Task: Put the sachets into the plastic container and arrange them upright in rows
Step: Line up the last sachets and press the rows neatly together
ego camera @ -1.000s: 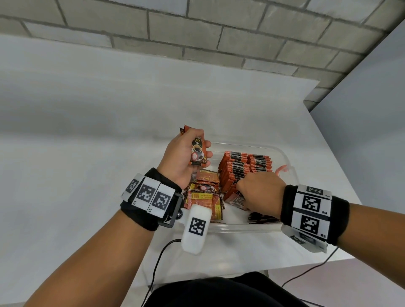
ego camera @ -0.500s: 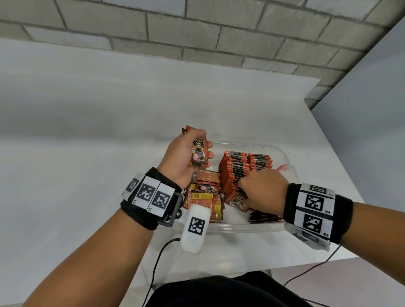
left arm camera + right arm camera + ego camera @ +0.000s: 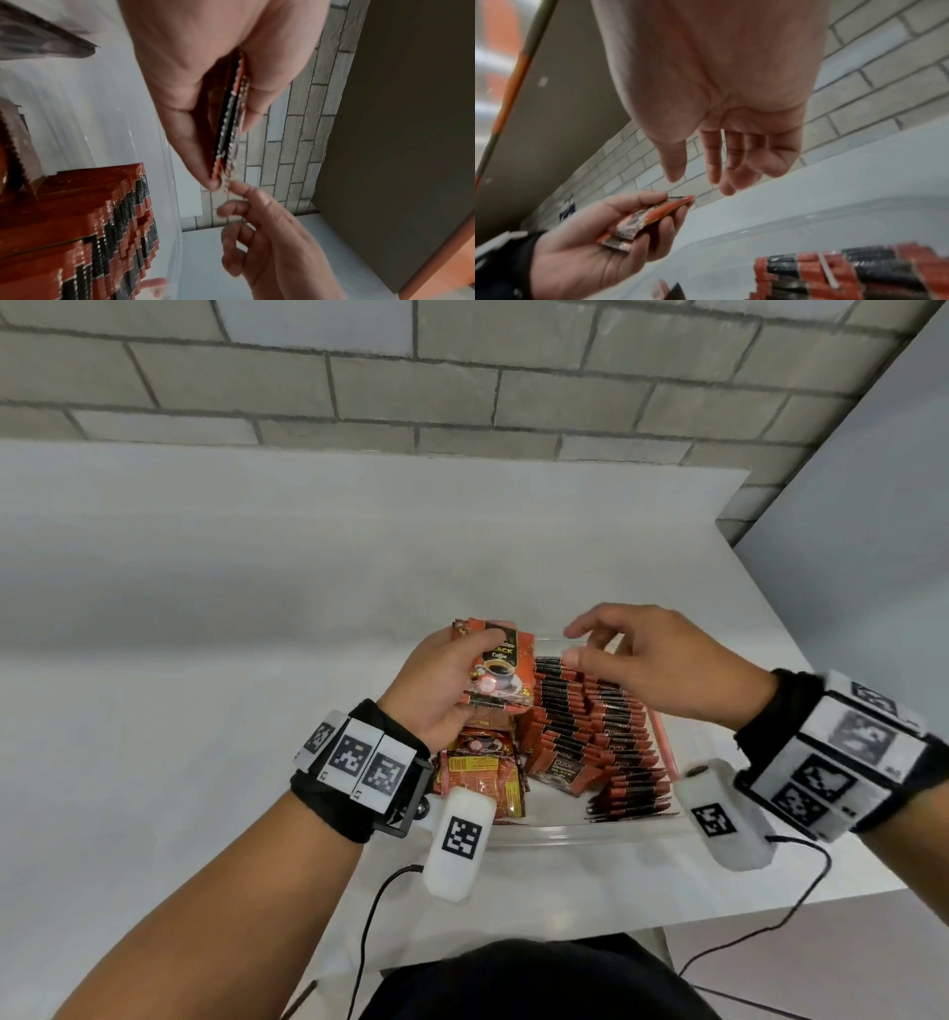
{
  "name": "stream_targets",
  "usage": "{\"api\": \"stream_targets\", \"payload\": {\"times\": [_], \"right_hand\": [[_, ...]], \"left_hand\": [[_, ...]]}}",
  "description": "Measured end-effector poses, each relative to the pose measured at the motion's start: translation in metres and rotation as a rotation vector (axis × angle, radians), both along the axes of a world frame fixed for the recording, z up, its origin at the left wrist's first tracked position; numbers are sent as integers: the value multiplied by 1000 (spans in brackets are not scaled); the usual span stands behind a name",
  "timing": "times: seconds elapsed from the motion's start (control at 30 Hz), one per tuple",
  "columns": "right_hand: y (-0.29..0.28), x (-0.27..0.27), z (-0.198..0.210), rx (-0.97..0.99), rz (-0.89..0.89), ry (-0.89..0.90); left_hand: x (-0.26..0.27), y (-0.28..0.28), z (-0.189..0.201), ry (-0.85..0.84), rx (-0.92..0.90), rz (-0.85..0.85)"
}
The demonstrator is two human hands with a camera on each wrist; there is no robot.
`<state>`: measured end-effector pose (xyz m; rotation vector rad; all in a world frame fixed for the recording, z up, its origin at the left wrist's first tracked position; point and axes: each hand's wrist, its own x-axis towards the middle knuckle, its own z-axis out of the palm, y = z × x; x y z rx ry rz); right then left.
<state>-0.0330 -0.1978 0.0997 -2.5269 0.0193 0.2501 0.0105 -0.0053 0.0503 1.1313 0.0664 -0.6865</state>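
Note:
A clear plastic container (image 3: pixel 575 832) sits on the white table near its front edge. Red-and-black coffee sachets stand upright in rows (image 3: pixel 590 711) on its right side, and several loose sachets (image 3: pixel 477 767) lie flat on its left side. My left hand (image 3: pixel 447 680) holds a small stack of sachets (image 3: pixel 500 667) above the container's left part; the stack shows edge-on in the left wrist view (image 3: pixel 230 130) and also in the right wrist view (image 3: pixel 652 218). My right hand (image 3: pixel 642 660) hovers over the rows with fingers spread and empty (image 3: pixel 721 162), close to the held stack.
The white table (image 3: pixel 205 660) stretches left and back to a grey brick wall (image 3: pixel 462 377). Its right edge (image 3: pixel 770 588) and front edge lie close to the container. Black cables (image 3: pixel 369 916) hang from both wrist cameras over the front edge.
My right hand has lifted off the front of the upright rows and moved up and left toward the stack in my left hand, its fingers opening. The left hand has turned the stack more face-up.

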Motion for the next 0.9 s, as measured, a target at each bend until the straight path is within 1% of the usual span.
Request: {"api": "stream_targets", "payload": {"times": [0.1, 0.2, 0.27, 0.33, 0.4, 0.5, 0.57, 0.6, 0.67, 0.77, 0.83, 0.9], "right_hand": [[9, 1, -8, 186, -71, 21], [12, -1, -13, 336, -118, 8], [9, -4, -14, 425, -152, -15], [4, -6, -14, 464, -184, -51], [-1, -10, -14, 523, -227, -64], [-10, -19, -9, 592, -250, -43], [-14, -27, -7, 530, -203, 11], [-15, -31, -8, 458, -161, 51], [-11, -38, -16, 235, -44, 117], [1, -42, -32, -107, 142, 148], [8, -41, -41, -261, 220, 143], [12, -40, -47, -368, 253, 125]], "left_hand": [[-5, -9, 4, -34, -2, -87], [-9, -16, 6, -60, -16, -93], [-10, -17, 6, -43, -9, -124], [-11, -17, 4, 8, -32, -143], [-9, -15, 0, 54, -86, -125], [-3, -11, -3, 59, -124, -55], [3, -5, -4, 45, -126, 11], [5, -2, -4, 37, -127, 41], [10, 3, -5, 33, -127, 76], [13, 6, -4, 30, -113, 81], [13, 7, -5, 20, -101, 76], [12, 7, -5, 8, -80, 66]]}}
